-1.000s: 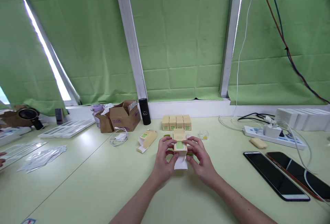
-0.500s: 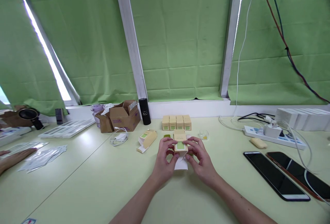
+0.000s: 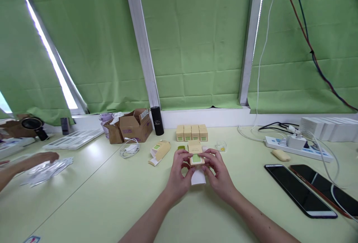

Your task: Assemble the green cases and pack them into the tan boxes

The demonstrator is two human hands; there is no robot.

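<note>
A small kraft-coloured box (image 3: 197,159) with a green-and-white label is held between both hands at the table's middle. My left hand (image 3: 180,172) pinches its left side, and my right hand (image 3: 216,168) grips its right side. Its printed flap (image 3: 195,146) stands up at the back, and a white flap (image 3: 198,177) hangs out toward me. Behind, several similar boxes (image 3: 191,133) stand in a row. An opened box (image 3: 160,152) lies to the left. A small clear container (image 3: 220,146) sits beyond my right hand, and a green piece (image 3: 181,147) lies behind my left fingers.
At left, another person's hand (image 3: 46,158) is over clear plastic bags (image 3: 50,170). A brown carton (image 3: 136,126), black cylinder (image 3: 157,121) and white cable (image 3: 129,148) are behind left. Phones (image 3: 300,190) and a power strip (image 3: 298,149) lie right.
The white flap under the box has swung slightly right and shows more. Both my hands keep nearly the same grip. The other person's hand has lifted and moved right over the plastic bags.
</note>
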